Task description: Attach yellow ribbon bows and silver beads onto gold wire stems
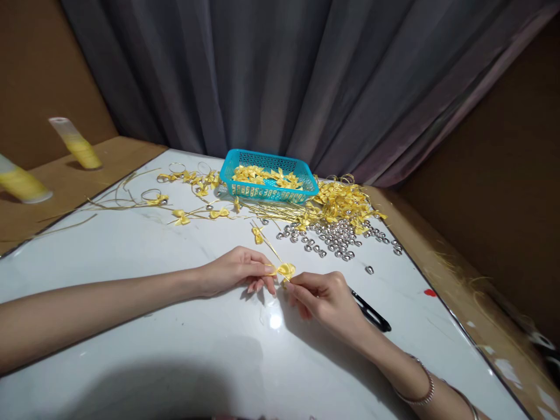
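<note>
A yellow ribbon bow (286, 270) with a thin gold cord hangs between my two hands, just above the white table. My left hand (245, 270) pinches its left side between thumb and forefinger, the other fingers curled loosely below. On its lower right side, the thumb and forefinger of my right hand (326, 297) are closed on the ribbon. Beyond the bow, another small yellow bow (257, 235) lies on the table. Partly hidden behind my right hand is a black-handled tool (371, 312), lying flat.
A blue basket (271, 195) with yellow bows stands at the back. Beside it lie a heap of yellow bows (341, 198) and many silver beads (336, 236). Two yellow ribbon spools (81, 149) stand at the left. Loose gold cords (118, 204) cross the table's left edge.
</note>
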